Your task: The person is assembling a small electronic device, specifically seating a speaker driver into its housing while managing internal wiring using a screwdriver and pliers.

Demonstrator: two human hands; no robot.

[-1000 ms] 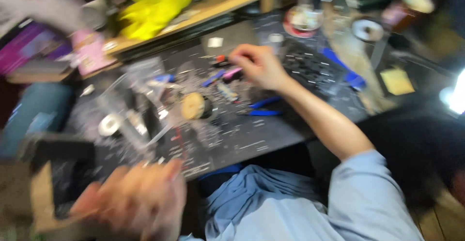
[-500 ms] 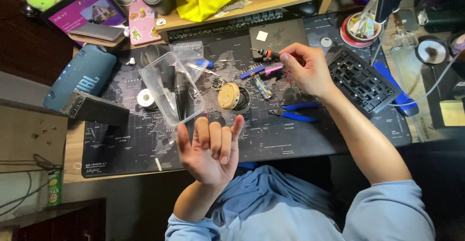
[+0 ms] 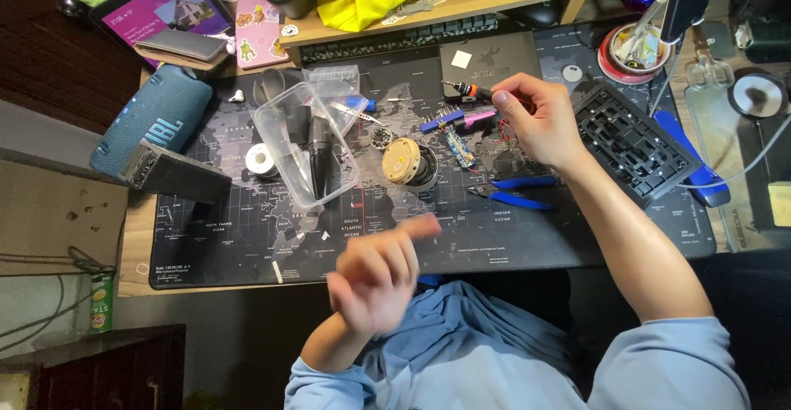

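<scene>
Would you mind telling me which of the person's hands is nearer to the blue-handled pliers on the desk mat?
The right hand. It is just above the blue-handled pliers, at a small tool farther up the mat. The left hand is raised, blurred, below and left of them, near the mat's front edge.

The right hand (image 3: 534, 117) reaches well forward from a light blue sleeve, its bare forearm stretched out at a slant from the lower right; the palm faces down and the thumb and forefinger are pinched together at the tip, the other fingers curled loosely beneath. The left hand (image 3: 377, 278) is raised close to the chest on a bent arm, also sleeved in light blue, holding nothing; its fingers are spread and blurred, the forefinger pointing up and to the right.
</scene>
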